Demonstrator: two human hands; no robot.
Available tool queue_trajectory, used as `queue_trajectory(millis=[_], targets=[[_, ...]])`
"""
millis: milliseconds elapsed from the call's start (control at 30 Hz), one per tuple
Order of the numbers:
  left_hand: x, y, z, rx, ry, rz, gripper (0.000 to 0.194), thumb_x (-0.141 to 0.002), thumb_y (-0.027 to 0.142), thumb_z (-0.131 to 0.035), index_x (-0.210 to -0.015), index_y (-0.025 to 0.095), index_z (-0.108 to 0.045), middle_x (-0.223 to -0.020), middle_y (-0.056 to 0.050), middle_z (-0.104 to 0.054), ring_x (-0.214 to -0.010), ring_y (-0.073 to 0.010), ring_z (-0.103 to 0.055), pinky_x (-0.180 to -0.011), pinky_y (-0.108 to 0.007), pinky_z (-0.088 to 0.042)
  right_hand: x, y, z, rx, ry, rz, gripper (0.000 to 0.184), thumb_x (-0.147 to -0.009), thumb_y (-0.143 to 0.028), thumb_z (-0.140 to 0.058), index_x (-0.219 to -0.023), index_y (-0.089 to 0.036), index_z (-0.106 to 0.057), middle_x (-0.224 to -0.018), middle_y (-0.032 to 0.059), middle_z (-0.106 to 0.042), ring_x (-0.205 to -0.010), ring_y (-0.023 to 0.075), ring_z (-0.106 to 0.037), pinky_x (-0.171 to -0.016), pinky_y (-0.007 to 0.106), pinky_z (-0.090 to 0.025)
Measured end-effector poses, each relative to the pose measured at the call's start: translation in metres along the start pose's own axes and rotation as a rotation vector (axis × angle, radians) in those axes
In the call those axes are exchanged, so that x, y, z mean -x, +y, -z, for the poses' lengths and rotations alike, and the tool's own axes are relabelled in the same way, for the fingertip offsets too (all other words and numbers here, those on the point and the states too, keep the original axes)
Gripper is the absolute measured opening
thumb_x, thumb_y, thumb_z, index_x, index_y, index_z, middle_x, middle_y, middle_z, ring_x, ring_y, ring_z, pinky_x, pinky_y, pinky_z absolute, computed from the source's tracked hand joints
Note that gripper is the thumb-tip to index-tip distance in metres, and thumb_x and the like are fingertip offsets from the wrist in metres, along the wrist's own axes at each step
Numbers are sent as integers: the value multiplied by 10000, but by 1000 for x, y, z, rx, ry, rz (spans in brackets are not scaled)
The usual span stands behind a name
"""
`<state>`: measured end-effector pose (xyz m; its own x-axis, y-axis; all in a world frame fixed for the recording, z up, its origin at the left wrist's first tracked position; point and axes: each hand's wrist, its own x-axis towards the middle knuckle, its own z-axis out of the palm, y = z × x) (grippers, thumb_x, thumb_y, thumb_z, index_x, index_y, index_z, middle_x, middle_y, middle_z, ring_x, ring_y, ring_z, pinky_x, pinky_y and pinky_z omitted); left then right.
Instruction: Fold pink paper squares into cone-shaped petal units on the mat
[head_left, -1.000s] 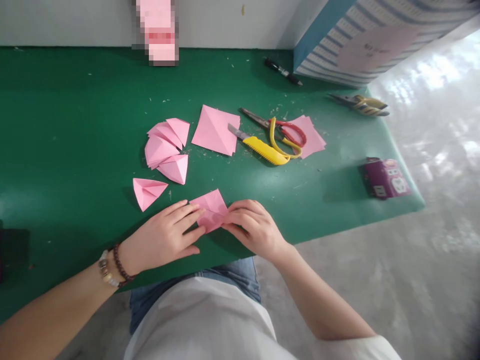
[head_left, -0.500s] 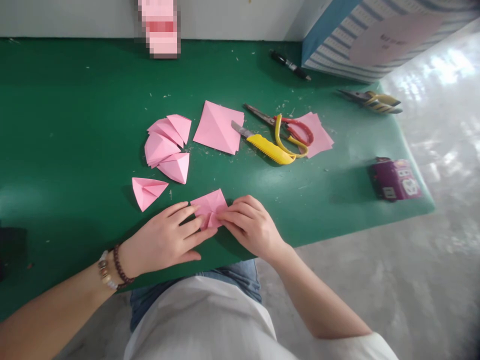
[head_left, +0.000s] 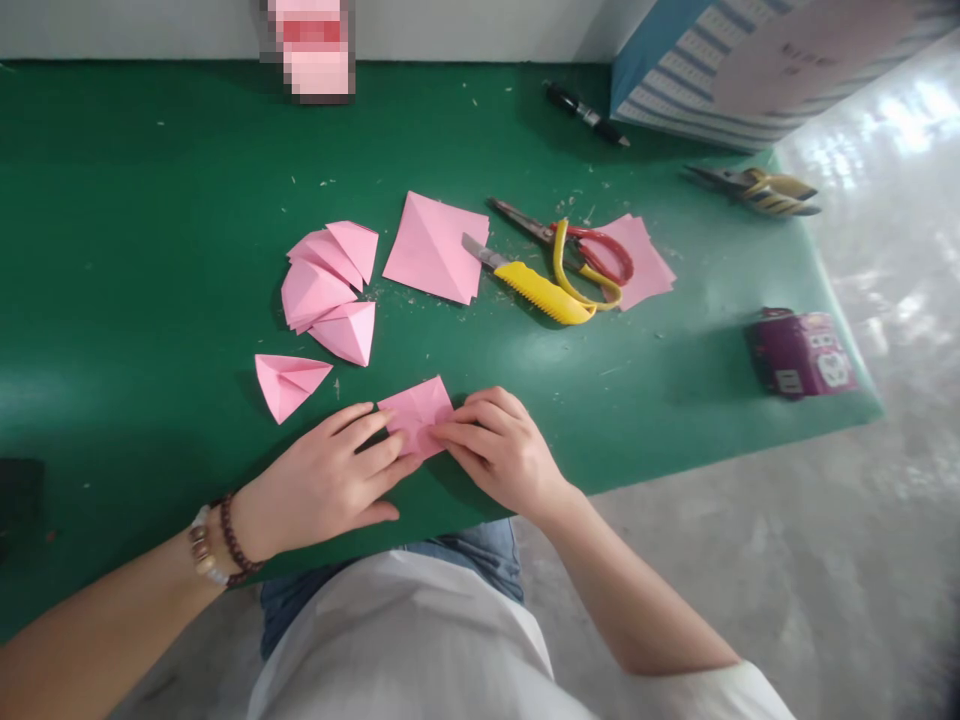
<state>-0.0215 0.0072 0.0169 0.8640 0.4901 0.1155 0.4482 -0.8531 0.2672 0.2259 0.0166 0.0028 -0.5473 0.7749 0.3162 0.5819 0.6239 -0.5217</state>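
A small creased square of pink paper (head_left: pixel 421 405) lies on the green table near its front edge. My left hand (head_left: pixel 341 475) rests over its left side, fingers spread and lying flat on it. At the paper's right edge, my right hand (head_left: pixel 495 440) has thumb and fingertips closed in a pinch; its fingertips hide the lower right corner. To the left sits a folded pink paper triangle (head_left: pixel 289 385), and behind that are several folded pink paper pieces (head_left: pixel 319 290), partly overlapping.
Pink paper squares (head_left: pixel 431 250) lie behind my hands, with a yellow utility knife (head_left: pixel 544 292) across their edge. Red-and-yellow-handled scissors (head_left: pixel 570 245) overlap more pink sheets (head_left: pixel 641 260). A pen (head_left: pixel 585 115), pliers (head_left: pixel 757 188), a purple box (head_left: pixel 806 352) and a striped box (head_left: pixel 697 75) stand or lie farther off.
The lower flap of the pink paper now looks flatter under my fingers. Both hands keep nearly the same places. The whole view has shifted slightly.
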Motion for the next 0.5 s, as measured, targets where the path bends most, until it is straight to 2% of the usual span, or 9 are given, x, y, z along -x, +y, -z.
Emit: queue_trajectory(millis=[500], targets=[[0, 0, 0, 33, 10, 5, 507, -872, 419, -659, -1297, 155, -580, -1238, -116, -623, -1155, -311, -552, -1051, -526, -434, 1, -1, -1, 12, -19, -26, 161, -916, -176, -594, -962, -211, -744, -868, 68, -711, -870, 211, -575, -753, 370, -507]])
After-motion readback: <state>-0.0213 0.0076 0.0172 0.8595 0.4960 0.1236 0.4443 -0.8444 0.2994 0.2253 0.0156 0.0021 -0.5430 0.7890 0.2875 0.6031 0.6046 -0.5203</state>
